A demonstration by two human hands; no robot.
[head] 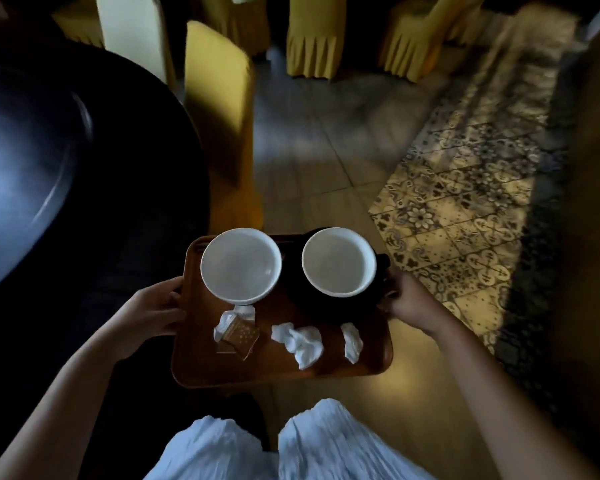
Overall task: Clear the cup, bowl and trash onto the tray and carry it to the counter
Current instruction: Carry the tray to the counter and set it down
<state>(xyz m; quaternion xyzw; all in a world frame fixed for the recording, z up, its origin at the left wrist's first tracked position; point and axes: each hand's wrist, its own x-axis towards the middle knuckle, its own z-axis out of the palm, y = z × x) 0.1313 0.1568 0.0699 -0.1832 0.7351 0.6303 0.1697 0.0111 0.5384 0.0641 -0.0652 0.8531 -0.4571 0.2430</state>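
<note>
A brown wooden tray (194,362) hangs in the air in front of me, over the floor. My left hand (153,313) grips its left edge and my right hand (407,303) grips its right edge. On the tray's far left stands a white bowl (240,265). At the far right a white cup (338,260) sits on a dark saucer (302,296). Along the near side lie a clear wrapper (238,336) and two crumpled white tissues (300,342), (352,341).
A dark round table (49,140) fills the left. A yellow-covered chair (219,109) stands beside it, and more yellow chairs (310,39) at the back. Plain floor tiles run ahead; patterned tiles (465,209) lie to the right. A dark wall edges the far right.
</note>
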